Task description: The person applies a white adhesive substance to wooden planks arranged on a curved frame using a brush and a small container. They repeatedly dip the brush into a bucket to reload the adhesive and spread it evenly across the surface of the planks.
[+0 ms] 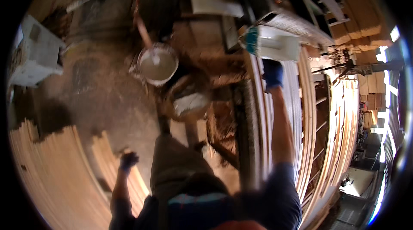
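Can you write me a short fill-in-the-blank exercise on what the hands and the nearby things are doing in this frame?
1. The right hand wears a ____ glove and reaches toward the wide brush.
2. The round bucket on the floor holds a pale ____.
3. The left hand hangs beside the stacked wooden ____ at lower left.

Missing words: blue; liquid; boards
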The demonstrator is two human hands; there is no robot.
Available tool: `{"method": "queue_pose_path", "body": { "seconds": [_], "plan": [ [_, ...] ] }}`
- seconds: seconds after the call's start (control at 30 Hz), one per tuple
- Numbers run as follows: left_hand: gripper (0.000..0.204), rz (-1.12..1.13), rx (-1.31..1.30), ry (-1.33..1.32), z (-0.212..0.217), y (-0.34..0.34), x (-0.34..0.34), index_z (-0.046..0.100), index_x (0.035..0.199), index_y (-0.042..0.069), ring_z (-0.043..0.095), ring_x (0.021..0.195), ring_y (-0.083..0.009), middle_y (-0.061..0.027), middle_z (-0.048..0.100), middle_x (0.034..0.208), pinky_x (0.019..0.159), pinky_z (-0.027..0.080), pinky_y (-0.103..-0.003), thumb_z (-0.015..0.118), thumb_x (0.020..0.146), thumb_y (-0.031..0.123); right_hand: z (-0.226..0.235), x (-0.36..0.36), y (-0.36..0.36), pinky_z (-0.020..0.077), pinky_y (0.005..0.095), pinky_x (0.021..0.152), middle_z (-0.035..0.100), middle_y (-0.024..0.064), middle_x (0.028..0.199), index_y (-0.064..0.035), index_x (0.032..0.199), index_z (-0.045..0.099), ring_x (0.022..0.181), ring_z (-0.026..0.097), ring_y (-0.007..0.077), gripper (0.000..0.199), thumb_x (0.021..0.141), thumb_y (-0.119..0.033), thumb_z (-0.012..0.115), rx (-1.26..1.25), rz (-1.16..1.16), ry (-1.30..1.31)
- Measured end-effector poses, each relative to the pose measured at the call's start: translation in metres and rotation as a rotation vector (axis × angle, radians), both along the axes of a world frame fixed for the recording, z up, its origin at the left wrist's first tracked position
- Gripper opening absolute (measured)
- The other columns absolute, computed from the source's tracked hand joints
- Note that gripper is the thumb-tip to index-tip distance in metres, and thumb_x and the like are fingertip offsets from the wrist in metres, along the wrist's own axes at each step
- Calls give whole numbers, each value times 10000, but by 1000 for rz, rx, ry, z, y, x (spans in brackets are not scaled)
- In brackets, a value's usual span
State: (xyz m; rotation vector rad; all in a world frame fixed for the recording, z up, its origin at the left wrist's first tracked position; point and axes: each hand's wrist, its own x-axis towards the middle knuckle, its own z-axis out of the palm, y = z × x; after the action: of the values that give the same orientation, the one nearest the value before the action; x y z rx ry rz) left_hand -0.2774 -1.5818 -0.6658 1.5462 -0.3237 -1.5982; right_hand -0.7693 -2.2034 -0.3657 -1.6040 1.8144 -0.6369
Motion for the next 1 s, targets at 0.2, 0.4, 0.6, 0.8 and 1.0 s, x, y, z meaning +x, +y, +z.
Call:
{"method": "queue_pose_path", "body": {
  "seconds": [0.2,0.4,0.6,0.8,1.0],
  "plan": [
    [219,95,384,173,15,-28,-4,645,969,84,663,646,-135,-72,703,820,492,456,-212,597,951,296,-36,59,163,534,377,728,703,79,895,-51,1083,658,824,679,255,273,851,-195,647,-290,234,-184],
    [312,-140,197,-112,69,-81,-1,674,1110,119,691,812,-155,-56,729,959,739,510,-292,570,954,369,-205,75,239,524,499,720,687,204,887,-73,994,680,852,658,396,417,889,-457,557,205,440,359],
    [344,-2,580,-49,63,-23,12,656,1100,112,694,795,-163,-59,726,940,721,515,-298,576,951,411,-294,96,250,517,524,682,679,216,845,-110,946,677,799,644,426,361,880,-448,570,207,360,388],
    [341,-21,745,-73,77,-13,5,657,1084,105,695,802,-172,-71,722,928,706,518,-299,583,944,407,-336,124,252,537,482,731,701,162,949,-126,954,707,898,670,358,305,895,-365,526,368,370,475],
    [230,3,573,-55,97,-72,-14,640,1084,5,662,733,-135,-73,685,876,667,543,-236,660,890,126,-322,125,244,540,471,803,688,153,1077,-121,1056,684,989,660,348,288,886,-304,540,484,491,430]
  ]
}}
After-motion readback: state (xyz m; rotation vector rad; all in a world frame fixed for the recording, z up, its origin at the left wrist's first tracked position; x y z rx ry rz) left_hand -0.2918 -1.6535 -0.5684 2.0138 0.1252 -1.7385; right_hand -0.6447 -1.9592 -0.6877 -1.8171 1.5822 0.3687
